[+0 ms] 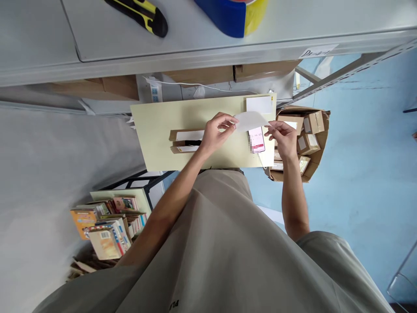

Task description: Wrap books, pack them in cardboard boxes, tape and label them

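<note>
A curved white slip of paper (250,121) is stretched in the air over the table (156,126). My left hand (217,132) pinches its left end between thumb and fingers. At the right end, my right hand (284,137) holds the corner in its fingertips. Partly under the slip lies a lit phone (257,141) with a pink-and-white screen showing digits. Behind it rests a stack of white paper (257,104). To the left of my left hand, a small cardboard piece (174,135) carries white paper and a black strip (193,142); my hand hides its right end.
A large open carton (322,148) full of small taped boxes stands right of the table. Above are a grey metal shelf (195,54), a utility knife (143,15) and a blue-yellow tape roll (228,17). Books (107,243) are piled at lower left. A power strip (155,92) sits behind.
</note>
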`<state>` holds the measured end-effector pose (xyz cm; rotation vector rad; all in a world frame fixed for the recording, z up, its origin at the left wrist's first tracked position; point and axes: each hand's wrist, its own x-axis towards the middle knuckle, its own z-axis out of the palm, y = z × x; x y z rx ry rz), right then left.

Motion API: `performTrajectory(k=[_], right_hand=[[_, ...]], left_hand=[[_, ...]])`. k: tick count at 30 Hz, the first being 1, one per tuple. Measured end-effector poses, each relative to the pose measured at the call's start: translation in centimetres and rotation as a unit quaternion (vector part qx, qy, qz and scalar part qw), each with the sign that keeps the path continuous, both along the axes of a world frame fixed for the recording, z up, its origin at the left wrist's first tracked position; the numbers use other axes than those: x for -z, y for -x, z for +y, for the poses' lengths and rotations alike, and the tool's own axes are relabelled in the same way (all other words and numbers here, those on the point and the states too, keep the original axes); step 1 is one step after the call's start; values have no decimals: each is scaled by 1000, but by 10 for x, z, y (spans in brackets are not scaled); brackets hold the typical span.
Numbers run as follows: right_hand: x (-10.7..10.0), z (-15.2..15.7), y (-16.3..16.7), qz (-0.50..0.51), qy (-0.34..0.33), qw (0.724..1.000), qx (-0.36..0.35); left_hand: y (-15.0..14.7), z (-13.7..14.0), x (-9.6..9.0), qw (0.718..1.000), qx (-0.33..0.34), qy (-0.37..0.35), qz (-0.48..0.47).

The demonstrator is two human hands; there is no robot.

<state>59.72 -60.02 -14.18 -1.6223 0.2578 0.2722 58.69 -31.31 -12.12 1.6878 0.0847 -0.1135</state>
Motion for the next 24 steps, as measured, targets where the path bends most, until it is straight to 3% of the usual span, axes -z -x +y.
performTrajectory(k=[8, 15, 20, 24], right_hand=[[0, 16, 3, -14, 12, 999, 32], [-6, 29, 15, -35, 40, 999, -2], [-16, 51, 29, -67, 53, 995, -56], [-25, 88, 46, -76, 16, 992, -103]], left_hand=[[15, 6, -7, 1000, -12, 2, 10], [34, 23, -12, 998, -54, -28, -12], [60, 55, -17, 992, -92, -83, -30], [89, 96, -24, 988, -112, -101, 29]])
